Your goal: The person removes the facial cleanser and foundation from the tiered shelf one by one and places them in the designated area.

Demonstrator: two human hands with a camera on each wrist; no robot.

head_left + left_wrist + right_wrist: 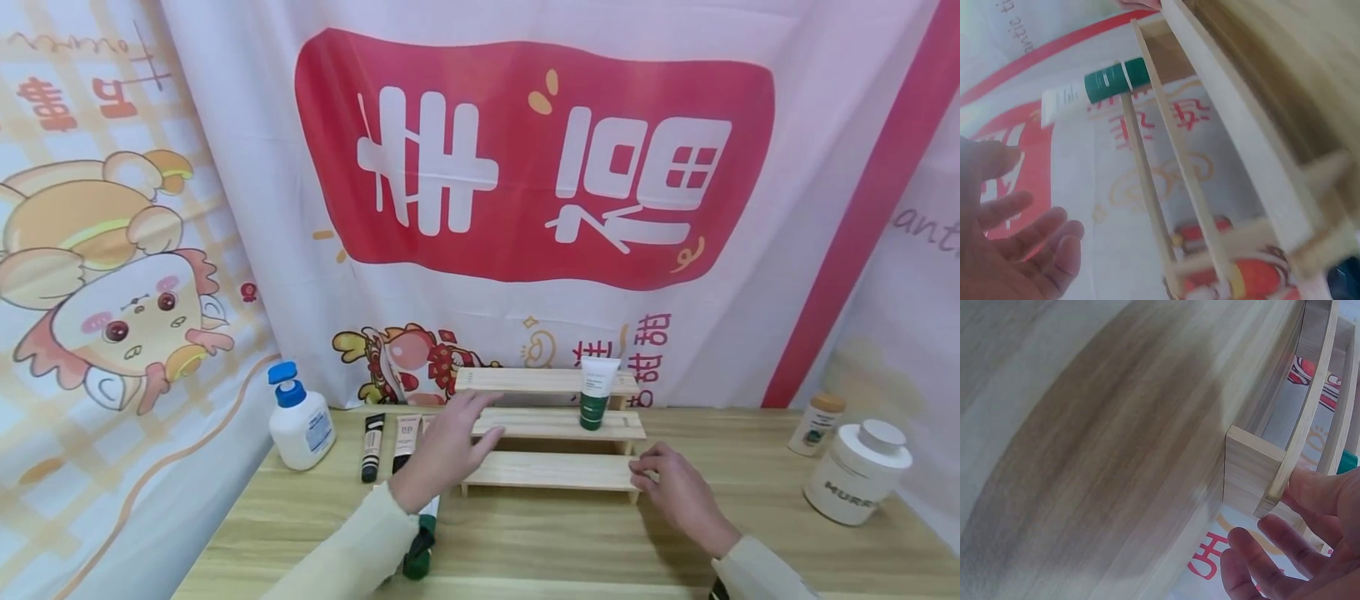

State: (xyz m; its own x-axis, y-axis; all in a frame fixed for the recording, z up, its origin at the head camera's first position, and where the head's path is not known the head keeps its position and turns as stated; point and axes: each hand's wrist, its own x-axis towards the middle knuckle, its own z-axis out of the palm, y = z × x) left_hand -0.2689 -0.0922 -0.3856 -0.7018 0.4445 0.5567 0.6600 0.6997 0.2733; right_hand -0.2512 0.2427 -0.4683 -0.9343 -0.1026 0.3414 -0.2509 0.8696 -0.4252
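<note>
A three-tier wooden display rack (555, 472) stands mid-table. On its middle tier a white-and-green squeeze tube (594, 400) stands cap down; the left wrist view shows the same tube (1107, 82) side-on. My left hand (453, 446) is held over the rack's left end, fingers spread and holding nothing. My right hand (678, 492) grips the right end of the lowest tier. In the right wrist view its thumb lies against the board (1300, 434), with the fingers around the board's end.
Left of the rack lie a black-and-beige tube (372, 450) and a pink tube (406, 435). Another green tube (420, 554) lies partly hidden under my left forearm. A white pump bottle (302, 429) stands far left; a white jar (855, 479) and an orange-capped bottle (816, 427) stand right.
</note>
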